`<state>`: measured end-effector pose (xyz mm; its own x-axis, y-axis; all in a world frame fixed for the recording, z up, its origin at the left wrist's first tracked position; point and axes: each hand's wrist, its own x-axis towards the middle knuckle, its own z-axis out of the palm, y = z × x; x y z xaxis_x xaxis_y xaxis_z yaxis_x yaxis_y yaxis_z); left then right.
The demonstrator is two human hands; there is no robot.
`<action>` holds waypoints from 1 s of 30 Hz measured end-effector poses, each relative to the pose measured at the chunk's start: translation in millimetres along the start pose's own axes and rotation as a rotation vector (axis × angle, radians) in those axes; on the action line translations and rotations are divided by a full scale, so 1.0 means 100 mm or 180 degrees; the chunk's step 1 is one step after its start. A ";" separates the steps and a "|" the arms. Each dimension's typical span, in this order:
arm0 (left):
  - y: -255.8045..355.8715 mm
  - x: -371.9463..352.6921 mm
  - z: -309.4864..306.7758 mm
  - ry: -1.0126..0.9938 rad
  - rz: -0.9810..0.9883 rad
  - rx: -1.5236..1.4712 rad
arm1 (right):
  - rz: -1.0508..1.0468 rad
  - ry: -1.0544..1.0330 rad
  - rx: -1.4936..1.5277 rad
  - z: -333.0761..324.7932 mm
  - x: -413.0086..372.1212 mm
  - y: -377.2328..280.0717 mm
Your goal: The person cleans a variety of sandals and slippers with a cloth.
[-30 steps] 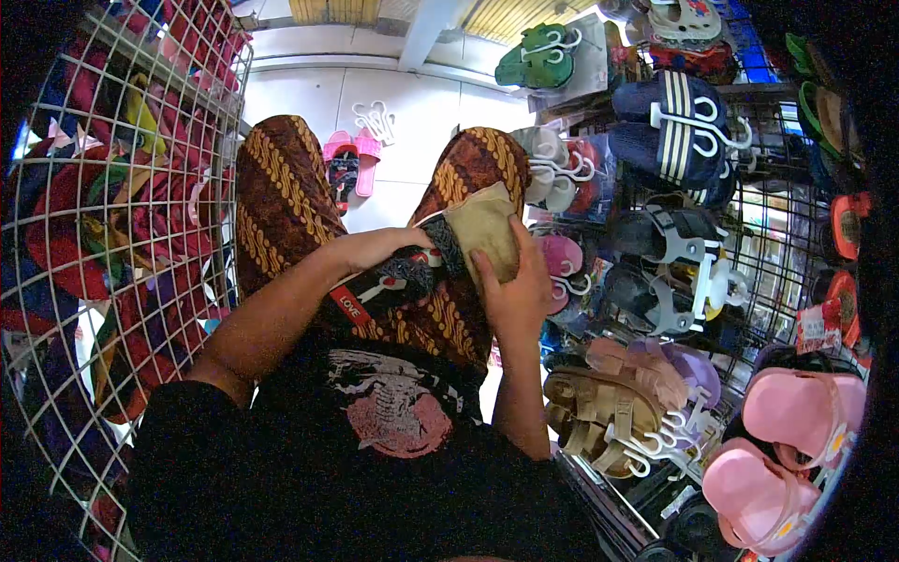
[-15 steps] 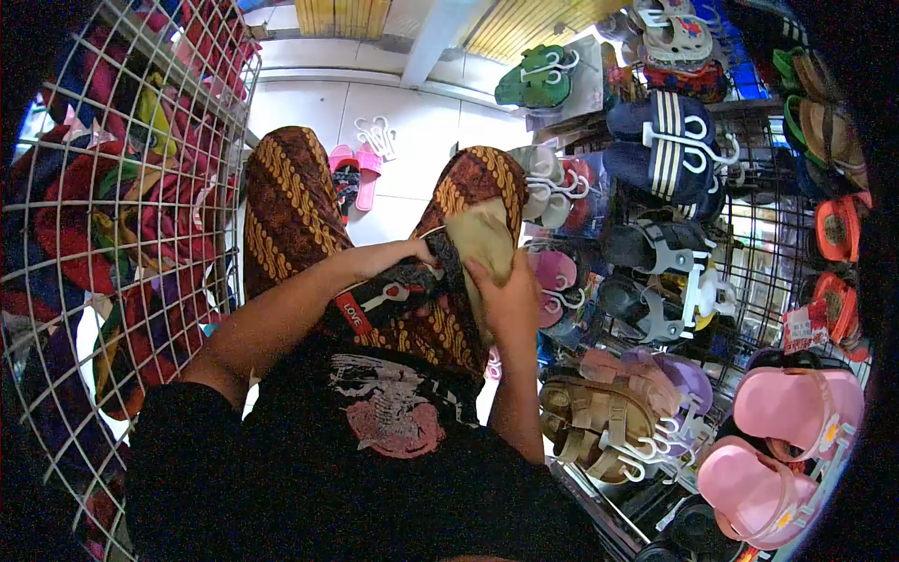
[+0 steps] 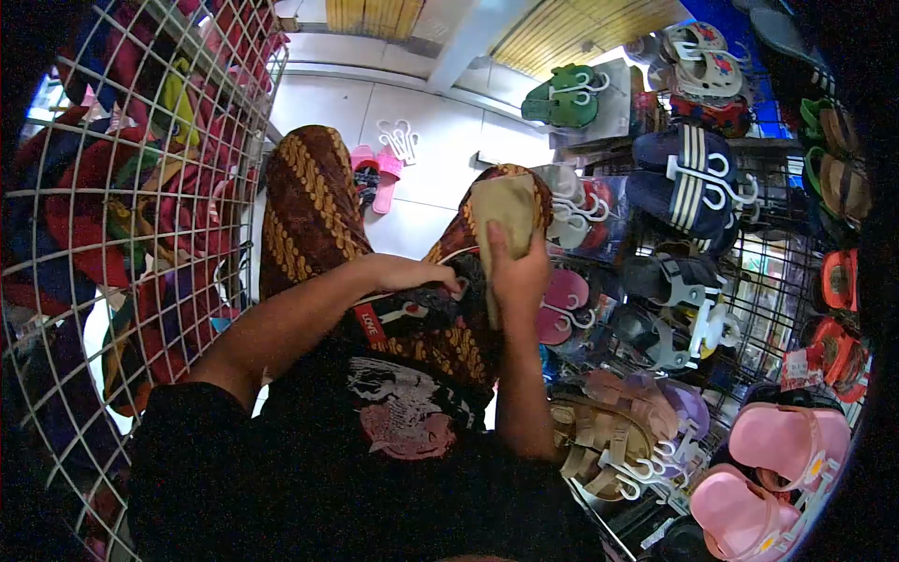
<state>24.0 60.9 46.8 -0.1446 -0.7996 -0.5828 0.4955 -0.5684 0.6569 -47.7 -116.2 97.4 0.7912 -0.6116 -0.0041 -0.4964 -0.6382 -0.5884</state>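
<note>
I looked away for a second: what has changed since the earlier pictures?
The right hand has moved the tan piece it holds forward, nearer the top of the right knee; the camera view has also shifted. Nothing was taken up or let go. The left hand stays on the dark item with the red tag; the pink slippers stay on the floor.

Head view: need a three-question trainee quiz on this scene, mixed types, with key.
1. True or false: the right hand grips the tan piece.
2. Where are the striped navy slides? A) On the floor; B) On the right-hand rack; C) On the person's lap.
3. Fill in: the red label on the dark item under the left hand reads "____".

Key: 1. True; 2. B; 3. LOVE.
</note>
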 end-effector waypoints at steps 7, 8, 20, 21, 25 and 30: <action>-0.18 0.14 -0.08 -0.0048 0.0284 -0.0205 | 0.0450 -0.0565 0.0727 0.08 0.46 0.30; -0.21 0.17 -0.10 -0.0008 0.0376 -0.0328 | 0.0519 -0.0615 0.1030 0.08 0.51 0.40; 0.10 0.15 -0.26 0.0504 0.1942 -0.3914 | 0.0205 -0.0150 0.0731 -0.01 0.02 0.60; 0.08 0.18 -0.29 0.0438 0.1951 -0.3850 | 0.0104 -0.0123 0.0705 -0.02 -0.03 0.58; 0.08 0.22 -0.31 0.0534 0.1889 -0.3780 | -0.0481 0.0142 0.0225 -0.08 -0.44 0.38; 0.10 0.22 -0.29 0.0771 0.1818 -0.3736 | -0.2149 -0.0366 -0.0831 -0.25 -0.93 0.31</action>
<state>50.0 43.1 26.3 0.4245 -0.7446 -0.5152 0.8939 0.4353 0.1074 -145.9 -91.0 99.5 0.9802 -0.0017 0.1982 0.0551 -0.9581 -0.2810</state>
